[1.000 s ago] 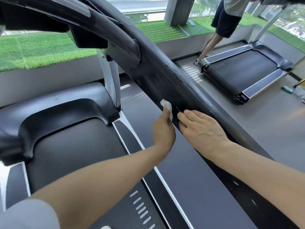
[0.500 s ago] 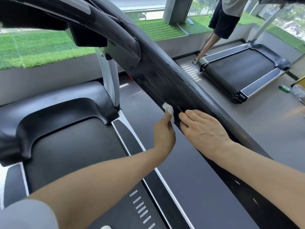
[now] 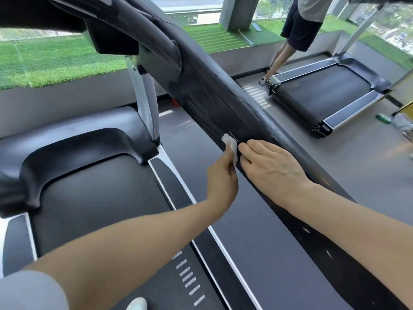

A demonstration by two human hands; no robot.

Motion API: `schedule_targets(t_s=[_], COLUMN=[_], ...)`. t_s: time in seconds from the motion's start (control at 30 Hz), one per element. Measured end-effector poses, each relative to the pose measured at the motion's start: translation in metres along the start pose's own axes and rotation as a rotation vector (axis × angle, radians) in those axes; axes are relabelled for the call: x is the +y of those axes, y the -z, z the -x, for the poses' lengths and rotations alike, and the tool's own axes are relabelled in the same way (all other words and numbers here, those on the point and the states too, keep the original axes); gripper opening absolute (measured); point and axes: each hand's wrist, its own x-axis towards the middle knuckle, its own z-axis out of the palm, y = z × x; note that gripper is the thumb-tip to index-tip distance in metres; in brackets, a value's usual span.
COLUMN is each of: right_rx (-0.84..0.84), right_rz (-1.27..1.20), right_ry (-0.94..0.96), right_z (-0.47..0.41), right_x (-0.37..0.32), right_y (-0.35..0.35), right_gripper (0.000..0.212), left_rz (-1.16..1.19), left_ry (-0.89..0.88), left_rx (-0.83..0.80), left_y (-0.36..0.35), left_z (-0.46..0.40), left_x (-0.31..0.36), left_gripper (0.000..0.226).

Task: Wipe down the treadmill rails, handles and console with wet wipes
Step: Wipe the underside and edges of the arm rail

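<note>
White wipe (image 3: 230,145), small and bunched, is pinched in the left hand (image 3: 220,179) and pressed against the inner face of the black rail (image 3: 214,101), right at the lower edge of that sloping side arm. The right hand (image 3: 271,170) lies flat on the rail just beside it, fingers straight and touching the plastic, gripping nothing, steadying things by the look of it. Streaks show on the rail above the wipe, so this stretch looks part-worked, with the lower run towards the camera and the console (image 3: 111,39) overhead seemingly yet to come. Now, the risks. That wipe is a tiny wad, so only a narrow strip gets cleaned per stroke and the bare fingertips could end up dragging on the surface, smearing rather than lifting the dirt. A wad that small may also dry out quickly and merely push the grime along. The pinch looks light, so a firm stroke could tug the wipe loose and drop it onto the belt (image 3: 96,198) below. The two hands sit very close together, so a stroke downhill would run straight into the right fingers. And the person is leaning over the deck, a shoe (image 3: 136,304) just showing at the bottom, so weight on a damp rail could slip.
</note>
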Motion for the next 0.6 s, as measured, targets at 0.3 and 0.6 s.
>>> schedule_targets(t_s=[0.3,0.6], right_rx=[-0.012,0.033], right_rz=[-0.023,0.001], right_ry=[0.005,-0.003], right_z=[0.015,0.032], right_x=[0.003,0.002], right_y=[0.015,0.018], right_gripper=[0.032,0.068], left_rz=[-0.066,0.059], left_ry=[0.023,-0.091], left_rx=[0.210,0.029], left_y=[0.029,-0.010], left_z=[-0.078,0.011], left_x=[0.011,0.011], left_gripper=[0.041,0.047])
